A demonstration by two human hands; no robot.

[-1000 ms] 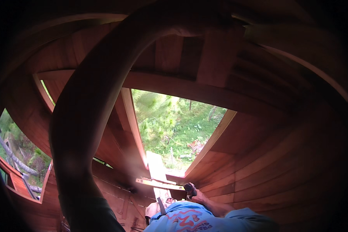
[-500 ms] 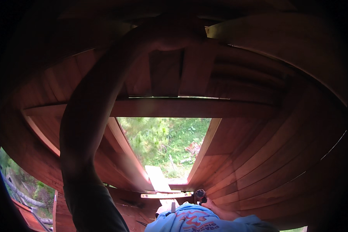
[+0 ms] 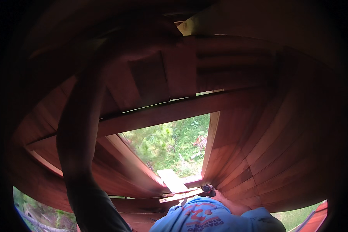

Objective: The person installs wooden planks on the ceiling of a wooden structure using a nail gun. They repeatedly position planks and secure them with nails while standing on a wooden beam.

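Red-brown plank (image 3: 150, 77) under your raised left hand (image 3: 143, 36) has swung toward 12 o'clock since a second ago; I cannot tell its grip, while your right hand (image 3: 220, 195) pinches a dark tool (image 3: 208, 189) at 6 o'clock.

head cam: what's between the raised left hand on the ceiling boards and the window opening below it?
In the head view, reddish wood cladding boards and a horizontal beam lie between the left hand and the window opening.

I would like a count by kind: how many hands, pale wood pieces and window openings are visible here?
Hands: 2, the left hand raised on the boards and the right hand low by the sill.
Pale wood pieces: 2, a plank and a strip.
Window openings: 1, the window.
Total: 5.
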